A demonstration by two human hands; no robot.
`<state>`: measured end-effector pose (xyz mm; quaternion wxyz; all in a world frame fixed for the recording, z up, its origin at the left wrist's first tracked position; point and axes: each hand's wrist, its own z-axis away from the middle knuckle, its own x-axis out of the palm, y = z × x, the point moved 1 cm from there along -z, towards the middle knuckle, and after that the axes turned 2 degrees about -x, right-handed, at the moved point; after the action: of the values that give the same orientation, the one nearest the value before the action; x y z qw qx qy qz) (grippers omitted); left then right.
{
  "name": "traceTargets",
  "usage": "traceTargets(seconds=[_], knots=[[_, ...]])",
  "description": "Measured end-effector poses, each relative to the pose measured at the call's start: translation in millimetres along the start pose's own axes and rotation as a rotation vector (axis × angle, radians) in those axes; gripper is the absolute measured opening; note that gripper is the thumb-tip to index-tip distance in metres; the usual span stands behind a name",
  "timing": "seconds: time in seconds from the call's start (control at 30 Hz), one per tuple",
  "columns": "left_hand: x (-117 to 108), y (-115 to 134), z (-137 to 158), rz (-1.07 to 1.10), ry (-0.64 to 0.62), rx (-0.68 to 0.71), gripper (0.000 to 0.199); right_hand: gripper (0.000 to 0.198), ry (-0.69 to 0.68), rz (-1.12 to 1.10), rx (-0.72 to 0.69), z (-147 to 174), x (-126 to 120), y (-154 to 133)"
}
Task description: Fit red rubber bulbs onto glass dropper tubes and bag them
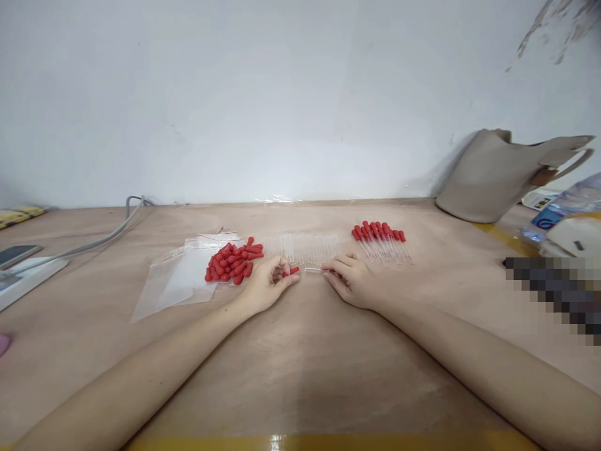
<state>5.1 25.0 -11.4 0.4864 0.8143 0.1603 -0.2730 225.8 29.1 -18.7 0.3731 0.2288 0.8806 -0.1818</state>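
Observation:
Pinched in my left hand [271, 285] is a red rubber bulb [294, 271], its open end pointing right. My right hand [350, 280] is closed on a clear glass dropper tube [312, 270], whose end points left toward the bulb with a small gap between them. Left of my left hand lies a heap of loose red rubber bulbs [228, 262]. Behind both hands a row of clear glass tubes [310, 248] lies side by side. To the right, several droppers with red bulbs fitted [379, 235] lie together, tips toward me.
A clear zip bag [162, 285] lies flat under and beside the bulb heap. At the left are a grey cable [113, 237] and a phone [16, 255]. A beige bag [498, 178] leans at the back right, near a plastic bottle [575, 200]. A wall [282, 113] closes off the back.

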Motion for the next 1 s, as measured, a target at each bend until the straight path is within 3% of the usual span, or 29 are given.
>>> traceTargets(seconds=[0.27,0.67,1.0], knots=[[1.4,5.6,2.1,-0.001,-0.010,0.012,0.019,0.016,0.038,-0.022,0.035,-1.8,4.0,-7.0],[0.0,8.0,1.0,-0.064,0.019,0.023,0.020,0.017,0.017,-0.059,-0.034,-0.4,7.2,-7.4],[-1.3,9.8,5.5,0.077,-0.136,0.009,0.017,0.017,-0.065,-0.167,-0.048,-4.9,1.8,-1.5]])
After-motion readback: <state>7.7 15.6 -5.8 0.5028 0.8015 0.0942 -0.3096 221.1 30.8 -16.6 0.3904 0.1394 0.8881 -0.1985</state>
